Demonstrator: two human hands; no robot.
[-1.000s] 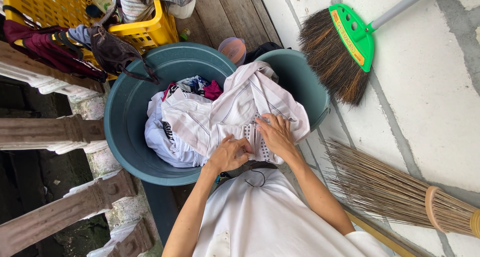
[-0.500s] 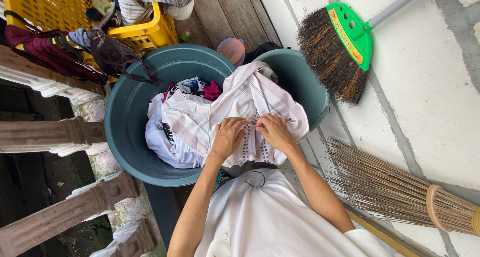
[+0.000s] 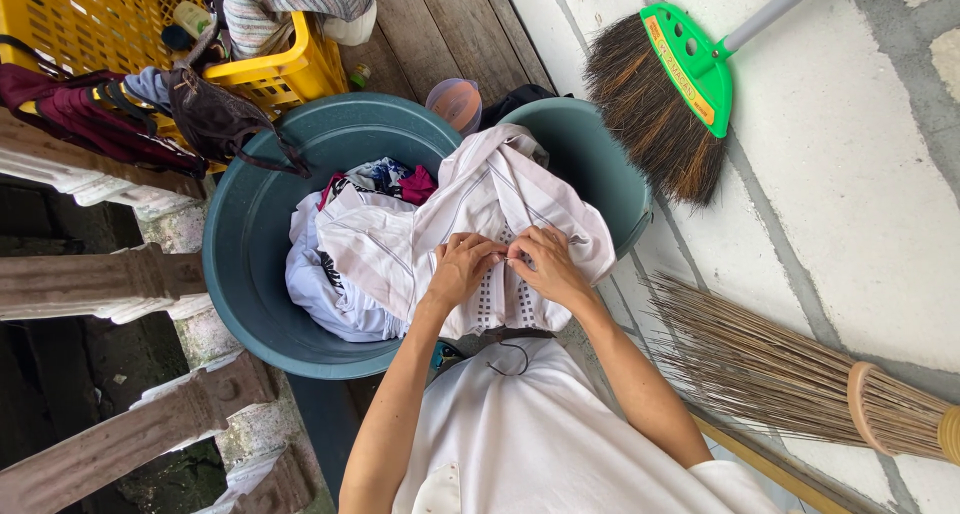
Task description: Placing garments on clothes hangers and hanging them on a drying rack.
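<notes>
Pinching striped white shirt [image 3: 480, 224], draped over the two teal tubs' [image 3: 250, 274] rims | left hand [image 3: 462, 266], right hand [image 3: 545, 264]: each grip pressed on cloth, nearly touching | step: working the fabric mid-garment | next likely needs a fresh hold further along.

My white top and bare arms

I wear a loose white top [image 3: 545, 434] with short sleeves; a thin dark cord [image 3: 512, 359] loops at its neckline, and both forearms are bare, with no rings or watch showing

Shirt [image 3: 500, 204] draped across two tubs, left tub [image 3: 250, 274] (holding clothes), right tub [image 3: 590, 154], brooms right.
</notes>
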